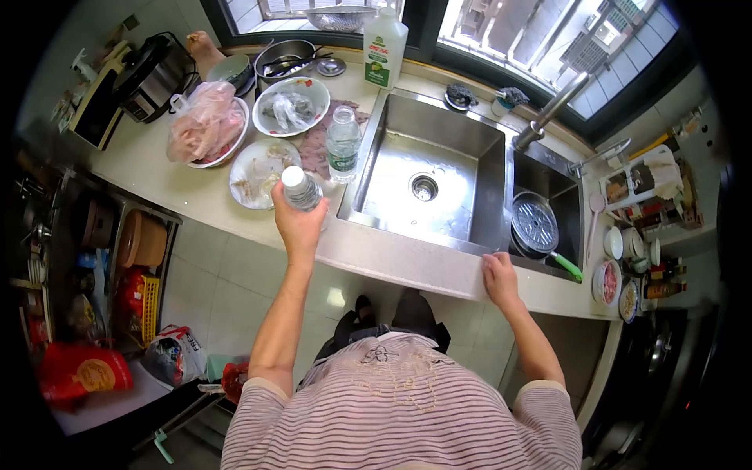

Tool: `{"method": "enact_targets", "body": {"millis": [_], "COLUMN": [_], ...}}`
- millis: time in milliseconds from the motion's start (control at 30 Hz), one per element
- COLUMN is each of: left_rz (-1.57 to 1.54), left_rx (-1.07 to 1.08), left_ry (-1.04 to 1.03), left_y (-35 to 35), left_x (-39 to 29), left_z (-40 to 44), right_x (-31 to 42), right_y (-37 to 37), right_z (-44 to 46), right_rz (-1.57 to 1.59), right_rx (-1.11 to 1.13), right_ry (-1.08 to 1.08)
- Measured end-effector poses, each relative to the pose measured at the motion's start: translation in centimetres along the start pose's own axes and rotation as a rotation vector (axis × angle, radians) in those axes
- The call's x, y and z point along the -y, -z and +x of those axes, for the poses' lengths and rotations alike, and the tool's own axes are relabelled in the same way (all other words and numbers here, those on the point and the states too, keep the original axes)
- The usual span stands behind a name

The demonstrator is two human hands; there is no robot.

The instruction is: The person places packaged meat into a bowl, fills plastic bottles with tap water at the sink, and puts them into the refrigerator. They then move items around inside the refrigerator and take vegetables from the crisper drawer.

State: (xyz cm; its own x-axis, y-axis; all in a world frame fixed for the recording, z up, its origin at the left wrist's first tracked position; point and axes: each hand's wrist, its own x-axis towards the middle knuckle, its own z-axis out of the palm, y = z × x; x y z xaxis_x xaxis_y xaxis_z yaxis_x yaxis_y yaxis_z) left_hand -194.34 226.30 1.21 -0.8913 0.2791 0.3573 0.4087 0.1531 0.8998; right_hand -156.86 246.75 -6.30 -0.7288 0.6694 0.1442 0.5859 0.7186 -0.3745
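Note:
My left hand [301,223] is wrapped round a clear plastic bottle with a white cap [300,186], held upright at the counter's front edge left of the sink. Just beyond it stands a clear bottle with a green-and-white label [343,147] and no cap visible. A white plate with food scraps [244,176] lies beside the held bottle. With curled fingers, my right hand [500,276] rests on the counter's front edge near the small basin; nothing shows in it. The steel sink [423,149] lies between my hands, its large basin wet.
A pan with a green handle [567,266] sits in the small basin under the faucet [540,125]. Bowls, one with a pink plastic bag [207,121], crowd the left counter. A large white jug [385,48] stands behind the sink. Bowls of food [605,282] line the right.

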Motion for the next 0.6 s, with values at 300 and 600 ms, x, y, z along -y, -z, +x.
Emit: {"method": "enact_targets", "body": {"millis": [300, 600], "left_rz": [0.006, 0.0], "left_rx": [-0.142, -0.047], "left_ry": [-0.004, -0.116], "left_y": [0.6, -6.7], "left_x": [-2.0, -5.5], "left_z": [-0.9, -1.2], "right_x": [21.2, 25.7], "right_y": [6.0, 5.4], "right_z": [21.8, 30.5], "right_rz": [0.549, 0.431], "right_rx": [-0.115, 0.172], "right_ry": [0.545, 0.793]}}
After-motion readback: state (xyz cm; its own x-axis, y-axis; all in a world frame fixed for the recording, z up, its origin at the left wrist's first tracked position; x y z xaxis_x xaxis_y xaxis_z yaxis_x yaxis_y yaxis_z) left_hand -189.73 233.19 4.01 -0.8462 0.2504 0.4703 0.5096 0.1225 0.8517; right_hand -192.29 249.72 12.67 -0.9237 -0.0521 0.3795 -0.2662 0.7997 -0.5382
